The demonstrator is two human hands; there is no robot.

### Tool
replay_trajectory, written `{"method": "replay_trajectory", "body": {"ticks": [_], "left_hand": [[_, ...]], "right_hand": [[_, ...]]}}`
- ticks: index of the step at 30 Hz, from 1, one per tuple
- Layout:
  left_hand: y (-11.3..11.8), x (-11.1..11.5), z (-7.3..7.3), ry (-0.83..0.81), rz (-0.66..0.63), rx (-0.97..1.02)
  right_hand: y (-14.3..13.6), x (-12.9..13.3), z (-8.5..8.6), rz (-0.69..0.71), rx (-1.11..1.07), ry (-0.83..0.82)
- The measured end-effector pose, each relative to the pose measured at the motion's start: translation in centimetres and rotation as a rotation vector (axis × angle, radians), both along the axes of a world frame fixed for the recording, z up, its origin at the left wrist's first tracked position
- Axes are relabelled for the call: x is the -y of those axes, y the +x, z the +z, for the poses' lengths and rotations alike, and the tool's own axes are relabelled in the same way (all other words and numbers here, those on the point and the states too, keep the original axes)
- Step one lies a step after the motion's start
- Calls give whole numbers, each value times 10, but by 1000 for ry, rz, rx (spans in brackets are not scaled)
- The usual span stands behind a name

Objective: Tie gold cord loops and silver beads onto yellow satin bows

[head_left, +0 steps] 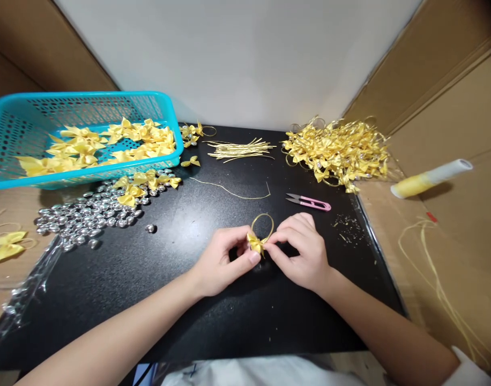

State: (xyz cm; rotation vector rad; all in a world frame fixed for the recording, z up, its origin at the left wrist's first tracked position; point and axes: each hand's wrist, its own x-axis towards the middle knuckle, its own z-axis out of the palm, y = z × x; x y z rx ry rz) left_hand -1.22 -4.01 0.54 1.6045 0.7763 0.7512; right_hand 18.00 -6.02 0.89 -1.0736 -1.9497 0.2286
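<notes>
While L hand [225, 260] is clamped on yellow ribbon bow [255, 244], R hand [304, 249] pinches base of attached gold cord loop [273, 225]; pink thread snips [310, 202] lie nr R wrist's far side, apart.

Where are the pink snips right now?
In the head view, right of centre: the pink snips lie on the black table, just beyond the right hand and on the near side of the yellow bow pile.

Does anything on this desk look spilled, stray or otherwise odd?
Minor clutter: pale scraps are scattered near the pink scissors, one silver bead lies apart from its pile, and one bent cord lies outside the bundle. The held yellow bow shows no clear damage.
</notes>
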Motion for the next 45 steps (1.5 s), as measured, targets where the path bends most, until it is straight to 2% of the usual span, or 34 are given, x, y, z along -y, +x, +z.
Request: {"method": "replay_trajectory", "body": {"ticks": [3,9,15,19,22,26,29,36,38,40,45], "left_hand": [[2,1,2,-29,71,-70],[6,-1,3,-152,105,-79],[13,2,-4,-398,160,32],[17,5,-6,-456,201,133],[14,6,-5,-317,203,88],[7,6,-2,100,229,-38],[5,7,-1,368,227,-109],[5,6,-1,745,146,-294],[5,5,0,791,134,-356],[6,4,1,764,129,-365],[7,6,1,463,153,-205]], "right_hand": [[0,1,-1,-17,39,2],[-1,1,-2,-23,108,54],[-3,-2,-4,-23,101,183],[-2,-3,-6,-3,98,212],[-1,-2,-5,-7,58,131],[-3,3,-1,-8,-33,-62],[-5,6,0,-16,-50,-146],[-5,6,0,-9,74,-213],[-6,4,0,5,81,-210],[-6,3,-1,13,47,-195],[-8,2,-6,28,-179,-210]]}}
